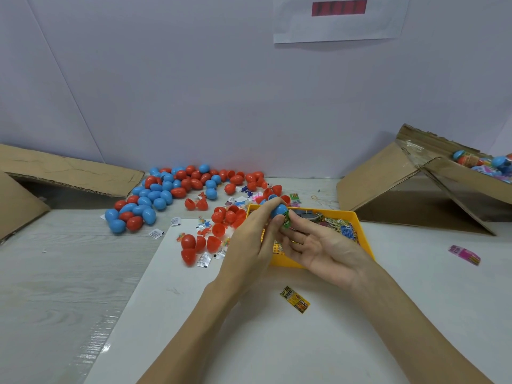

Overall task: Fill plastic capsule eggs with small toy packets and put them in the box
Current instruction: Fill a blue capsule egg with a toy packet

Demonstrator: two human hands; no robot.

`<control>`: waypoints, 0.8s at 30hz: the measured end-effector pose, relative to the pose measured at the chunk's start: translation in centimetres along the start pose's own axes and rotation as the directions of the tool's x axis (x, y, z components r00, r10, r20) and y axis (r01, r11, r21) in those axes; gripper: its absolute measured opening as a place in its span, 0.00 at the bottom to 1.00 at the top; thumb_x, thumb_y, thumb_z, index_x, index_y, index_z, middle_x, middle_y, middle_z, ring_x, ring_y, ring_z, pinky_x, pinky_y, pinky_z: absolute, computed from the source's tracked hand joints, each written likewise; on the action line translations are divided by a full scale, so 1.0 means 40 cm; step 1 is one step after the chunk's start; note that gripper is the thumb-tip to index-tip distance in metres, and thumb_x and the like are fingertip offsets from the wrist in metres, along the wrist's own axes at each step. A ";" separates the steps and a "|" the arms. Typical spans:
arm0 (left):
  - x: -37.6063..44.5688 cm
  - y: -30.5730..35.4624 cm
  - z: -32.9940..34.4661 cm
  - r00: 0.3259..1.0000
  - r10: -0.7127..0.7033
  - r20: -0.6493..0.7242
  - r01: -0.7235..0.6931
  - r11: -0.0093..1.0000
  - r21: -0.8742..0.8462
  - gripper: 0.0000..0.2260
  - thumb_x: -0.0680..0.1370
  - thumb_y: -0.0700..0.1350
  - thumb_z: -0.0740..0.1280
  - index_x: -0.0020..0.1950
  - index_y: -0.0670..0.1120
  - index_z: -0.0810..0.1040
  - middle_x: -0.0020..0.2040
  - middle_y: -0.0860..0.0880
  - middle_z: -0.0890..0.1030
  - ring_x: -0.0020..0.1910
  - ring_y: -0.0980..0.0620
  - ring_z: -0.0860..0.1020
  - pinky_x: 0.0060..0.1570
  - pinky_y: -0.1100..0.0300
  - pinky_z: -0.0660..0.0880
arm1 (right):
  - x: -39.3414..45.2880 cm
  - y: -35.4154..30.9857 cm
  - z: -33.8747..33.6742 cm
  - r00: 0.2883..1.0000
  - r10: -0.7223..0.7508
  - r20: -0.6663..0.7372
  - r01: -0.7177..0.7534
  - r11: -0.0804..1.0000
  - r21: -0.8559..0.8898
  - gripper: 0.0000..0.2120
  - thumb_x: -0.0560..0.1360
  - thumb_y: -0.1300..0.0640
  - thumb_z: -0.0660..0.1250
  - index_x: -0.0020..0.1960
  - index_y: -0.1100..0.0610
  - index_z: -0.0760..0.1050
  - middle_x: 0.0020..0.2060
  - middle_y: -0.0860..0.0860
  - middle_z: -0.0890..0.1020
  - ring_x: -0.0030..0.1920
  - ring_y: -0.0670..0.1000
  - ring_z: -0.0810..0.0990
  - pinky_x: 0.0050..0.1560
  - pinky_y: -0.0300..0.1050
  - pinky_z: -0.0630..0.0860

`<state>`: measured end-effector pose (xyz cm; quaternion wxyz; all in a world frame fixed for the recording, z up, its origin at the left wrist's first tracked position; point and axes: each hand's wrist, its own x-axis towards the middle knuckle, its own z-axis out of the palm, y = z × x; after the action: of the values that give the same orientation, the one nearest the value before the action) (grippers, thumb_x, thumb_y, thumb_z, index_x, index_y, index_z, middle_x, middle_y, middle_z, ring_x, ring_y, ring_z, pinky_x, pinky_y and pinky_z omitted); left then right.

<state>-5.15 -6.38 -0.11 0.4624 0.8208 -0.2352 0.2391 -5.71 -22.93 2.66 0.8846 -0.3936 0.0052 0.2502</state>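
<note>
Two hands are seen working together just above the near-left corner of the yellow tray. A blue egg is pinched at the fingertips of the left hand, and a green packet is being pressed against its lower end by the right hand, whose thumb and forefinger pinch the packet while the other fingers lie loosely spread. Whether the egg is a single half or a whole shell cannot be told from here.

The egg is judged light, stiff and slick, so a hold across its widest part would be steadiest; squeezed near the tip, it could pop free. The packet looks thin, soft and crinkly, likely to need folding before it fits; it is best taken by its edges.

The box is set tilted at the far right, with filled eggs visible inside. A heap of red and blue eggs is scattered on the far left of the tabletop, open red halves nearer in. One yellow packet lies loose before the tray, a pink packet well off to the right. A white sheet covers the near tabletop; a plain pale wall is seen behind, with flattened cardboard at the left.
</note>
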 end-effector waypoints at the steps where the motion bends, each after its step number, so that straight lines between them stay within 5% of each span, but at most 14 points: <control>1: 0.001 -0.001 -0.001 1.000 0.006 -0.004 -0.007 1.000 -0.002 0.17 0.86 0.47 0.59 0.74 0.46 0.73 0.65 0.52 0.80 0.64 0.57 0.77 0.62 0.58 0.76 | -0.001 0.000 0.000 1.000 0.008 0.003 -0.008 1.000 0.012 0.12 0.75 0.56 0.76 0.57 0.59 0.87 0.59 0.59 0.85 0.59 0.55 0.85 0.49 0.43 0.83; 9: 0.005 0.010 -0.006 0.999 -0.026 0.019 0.030 0.967 -0.254 0.17 0.85 0.45 0.63 0.75 0.51 0.74 0.67 0.57 0.80 0.69 0.58 0.76 0.64 0.49 0.78 | -0.005 -0.003 0.000 1.000 0.017 0.026 -0.019 0.996 0.082 0.16 0.74 0.57 0.77 0.61 0.59 0.85 0.58 0.59 0.85 0.58 0.57 0.86 0.45 0.42 0.82; 15: 0.011 0.007 -0.010 0.992 -0.107 0.066 0.125 0.884 -0.450 0.16 0.82 0.43 0.66 0.70 0.48 0.79 0.64 0.56 0.82 0.67 0.56 0.78 0.64 0.61 0.75 | -0.006 -0.002 0.001 1.000 0.014 0.000 -0.014 0.998 0.054 0.17 0.75 0.56 0.76 0.62 0.59 0.84 0.59 0.60 0.85 0.59 0.57 0.85 0.45 0.42 0.83; 21: 0.014 0.008 -0.002 0.996 -0.076 0.039 0.085 0.896 -0.437 0.13 0.83 0.46 0.65 0.67 0.49 0.81 0.63 0.56 0.83 0.66 0.54 0.79 0.62 0.61 0.77 | -0.006 -0.005 0.005 1.000 -0.025 0.014 0.025 1.000 -0.007 0.16 0.74 0.54 0.78 0.60 0.56 0.85 0.63 0.61 0.83 0.61 0.57 0.85 0.46 0.42 0.83; 24: 0.012 0.001 0.000 1.000 -0.028 -0.013 0.023 0.959 -0.282 0.14 0.82 0.45 0.68 0.68 0.51 0.80 0.63 0.58 0.82 0.65 0.53 0.79 0.61 0.61 0.76 | -0.004 -0.008 0.004 0.996 -0.083 -0.040 0.078 0.990 -0.119 0.13 0.76 0.53 0.76 0.57 0.57 0.87 0.59 0.61 0.85 0.56 0.55 0.86 0.48 0.43 0.83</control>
<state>-4.78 -6.48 0.20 0.5796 0.7475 -0.2522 0.2041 -5.73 -23.08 3.03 0.8689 -0.4504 -0.0053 0.2053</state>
